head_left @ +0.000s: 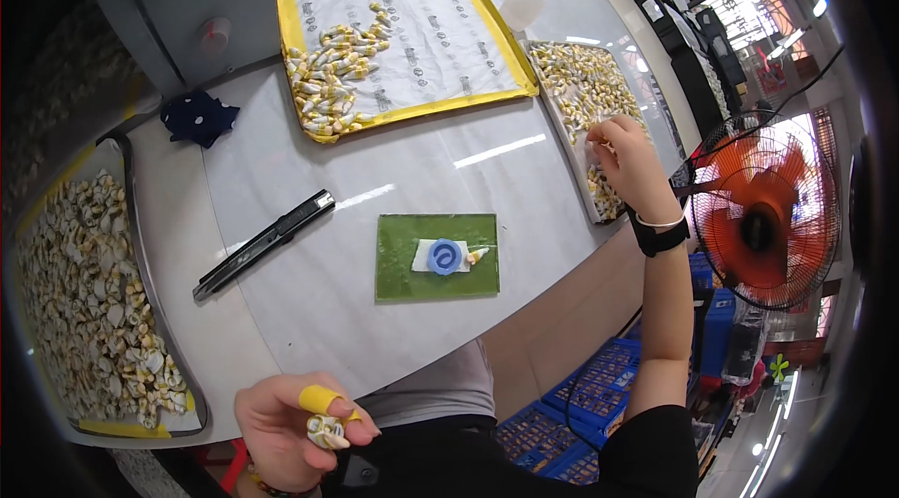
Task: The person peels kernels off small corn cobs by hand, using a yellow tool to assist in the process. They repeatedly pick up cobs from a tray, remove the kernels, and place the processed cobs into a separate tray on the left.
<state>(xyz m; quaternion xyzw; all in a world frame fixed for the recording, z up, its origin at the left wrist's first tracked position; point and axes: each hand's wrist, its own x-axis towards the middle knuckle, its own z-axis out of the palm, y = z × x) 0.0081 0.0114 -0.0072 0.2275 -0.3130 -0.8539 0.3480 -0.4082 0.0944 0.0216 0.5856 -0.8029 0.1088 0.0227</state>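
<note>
**Two hands, two trays of small yellow-and-white parts**

A person's left hand (295, 428) is curled near the lower edge, pinching a small yellow-and-white part (325, 431) between thumb and fingers, with a yellow finger cot (318, 398) on one fingertip; the right hand (629, 164), stretched far to the right with a black wristband (658, 238), has its fingers bunched down into a narrow tray of parts (571, 124), though whether it grips one cannot be told. Between the hands lies a green mat (398, 269) bearing a blue round disc (446, 256) on a white piece; a black utility knife (264, 243) rests above the left hand; a bin heaped with parts (131, 217) sits to that hand's left; a yellow-edged tray (487, 21) lies well beyond both hands; an orange fan (763, 208) stands just right of the right forearm.
</note>
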